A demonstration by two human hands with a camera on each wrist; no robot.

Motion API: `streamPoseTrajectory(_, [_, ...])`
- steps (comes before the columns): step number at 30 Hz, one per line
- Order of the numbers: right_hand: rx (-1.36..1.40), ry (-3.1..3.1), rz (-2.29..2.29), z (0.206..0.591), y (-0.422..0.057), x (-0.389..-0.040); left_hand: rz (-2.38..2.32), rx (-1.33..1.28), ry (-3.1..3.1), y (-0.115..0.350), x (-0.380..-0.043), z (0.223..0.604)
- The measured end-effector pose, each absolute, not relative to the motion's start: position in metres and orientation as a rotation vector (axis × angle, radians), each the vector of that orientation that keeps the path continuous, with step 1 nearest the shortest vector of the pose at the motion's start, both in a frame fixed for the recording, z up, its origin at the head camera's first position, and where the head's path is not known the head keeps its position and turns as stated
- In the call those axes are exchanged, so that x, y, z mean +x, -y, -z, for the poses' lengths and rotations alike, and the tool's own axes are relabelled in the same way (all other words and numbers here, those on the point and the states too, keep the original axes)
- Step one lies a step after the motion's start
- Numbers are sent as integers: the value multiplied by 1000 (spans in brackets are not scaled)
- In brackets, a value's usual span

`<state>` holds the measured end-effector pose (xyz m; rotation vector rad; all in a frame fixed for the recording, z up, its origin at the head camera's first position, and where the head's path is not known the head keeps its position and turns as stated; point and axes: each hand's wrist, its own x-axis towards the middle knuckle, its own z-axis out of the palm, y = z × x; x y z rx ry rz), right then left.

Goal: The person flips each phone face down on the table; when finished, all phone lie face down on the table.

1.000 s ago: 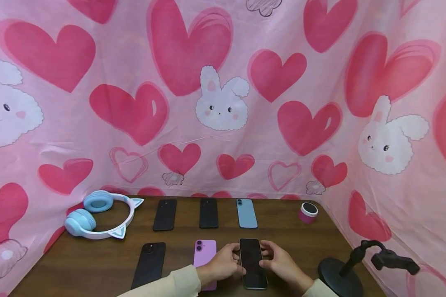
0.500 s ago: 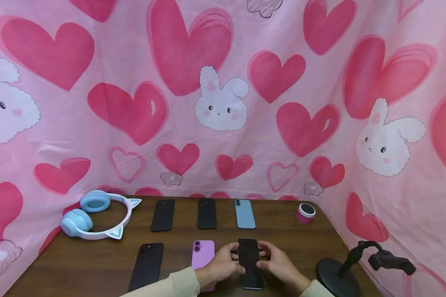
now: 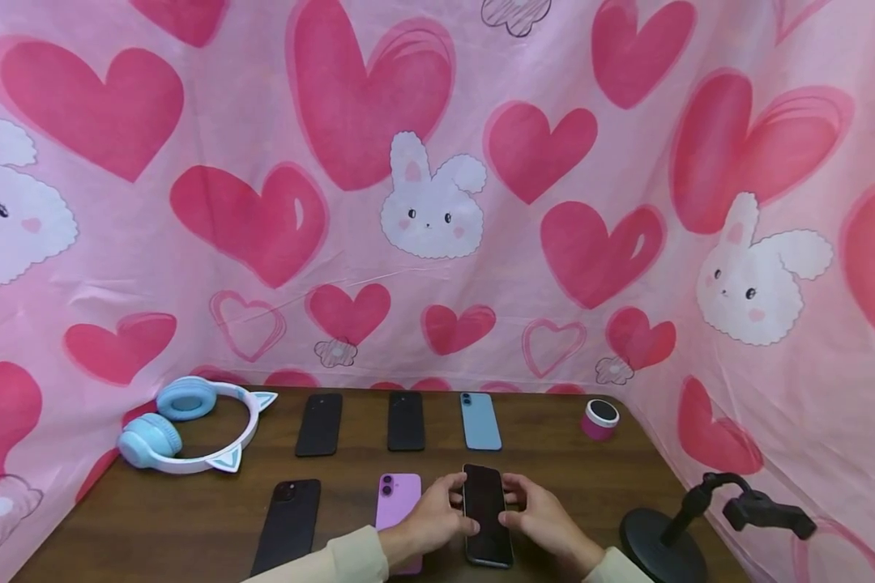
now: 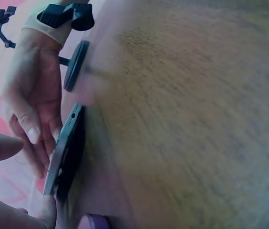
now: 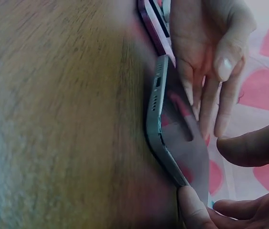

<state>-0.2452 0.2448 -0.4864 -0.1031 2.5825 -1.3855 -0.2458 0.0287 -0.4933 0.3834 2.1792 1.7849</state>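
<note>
Both hands hold a dark-screened smartphone (image 3: 485, 522) by its long sides, screen up. My left hand (image 3: 437, 514) grips the left edge and my right hand (image 3: 545, 517) the right, thumbs near the screen. In the right wrist view the smartphone (image 5: 184, 138) is tilted, its charging-port end towards the camera and a fingertip (image 5: 191, 202) against its lower edge. From the left wrist, the smartphone (image 4: 63, 152) shows its port edge close over the tabletop. A purple phone (image 3: 396, 498) lies back up, partly hidden behind my left hand and wrist.
A dark phone (image 3: 289, 522) lies left. Behind stand two more dark phones (image 3: 319, 423) and a light blue phone (image 3: 480, 421) in a row. Blue-white cat-ear headphones (image 3: 189, 425) lie far left, a pink round speaker (image 3: 599, 419) back right, a black stand (image 3: 663, 542) front right.
The smartphone has shifted slightly left and its far end has come up a little, both hands moving with it. The other things on the table stay put.
</note>
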Motion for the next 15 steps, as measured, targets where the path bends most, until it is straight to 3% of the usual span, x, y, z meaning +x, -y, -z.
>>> streamPoseTrajectory(15, [-241,-2424,1545,490,-247,-240,-2005,473,-2011,-34,-241,481])
